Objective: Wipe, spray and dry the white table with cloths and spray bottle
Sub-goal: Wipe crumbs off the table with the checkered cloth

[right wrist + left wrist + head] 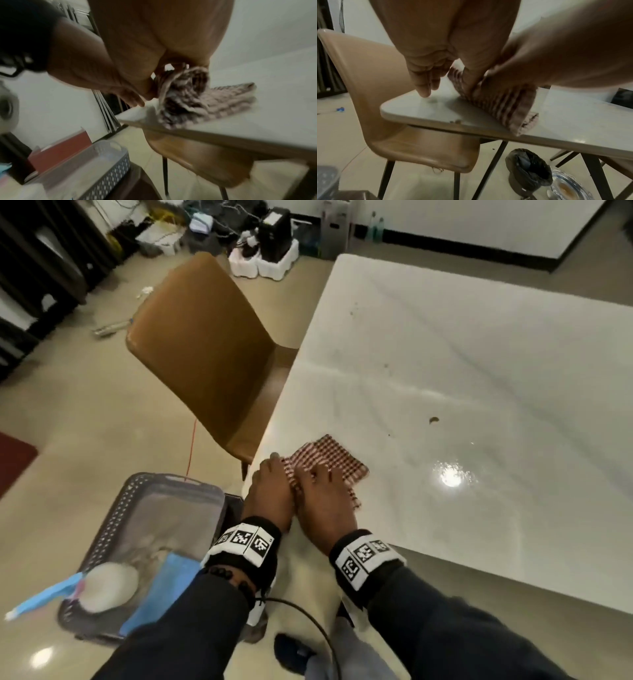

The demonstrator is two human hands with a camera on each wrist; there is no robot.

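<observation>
A red-and-white checked cloth (329, 455) lies folded at the near left corner of the white table (445, 354). My right hand (323, 494) lies on top of it, and in the right wrist view the cloth (205, 102) is bunched up into its fingers. My left hand (270, 484) sits beside it at the table's edge. In the left wrist view its fingers (424, 86) point straight down with their tips on the table (419, 111), and its thumb leans on the cloth's (501, 105) raised fold. A white spray bottle (109, 583) and a blue cloth (164, 587) lie in a grey basket (113, 518) at my left.
A tan chair (198, 344) is pushed under the table's left side. Small brown crumbs (433, 420) dot the tabletop, and a lamp glare (450, 475) shines to the right of the cloth. A bin with a black liner (529, 171) stands under the table. Boxes and cables clutter the far floor.
</observation>
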